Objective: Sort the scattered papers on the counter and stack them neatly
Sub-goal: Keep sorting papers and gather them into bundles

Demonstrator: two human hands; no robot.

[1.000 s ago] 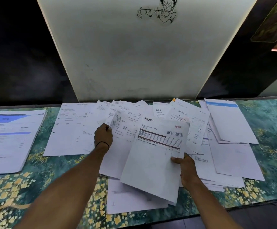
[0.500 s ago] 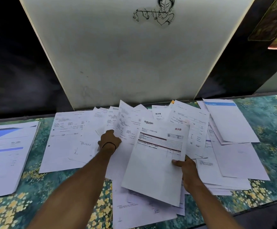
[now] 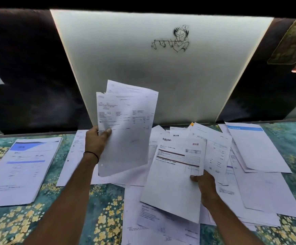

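Sheets (image 3: 126, 128) stand upright, pinched in the raised left hand (image 3: 95, 140); right hand (image 3: 205, 184) grips a Rakuten invoice (image 3: 173, 174).

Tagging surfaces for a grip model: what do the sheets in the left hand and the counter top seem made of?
The sheets in the left hand look like thin matte printer paper: they bow and show a punched hole. The counter top seems a printed floral covering, teal with yellow blossoms; vinyl, cloth or laminate, I cannot tell.

Both hands (left (image 3: 96, 140), right (image 3: 205, 186)) hold papers (image 3: 126, 128) above the counter (image 3: 105, 209).
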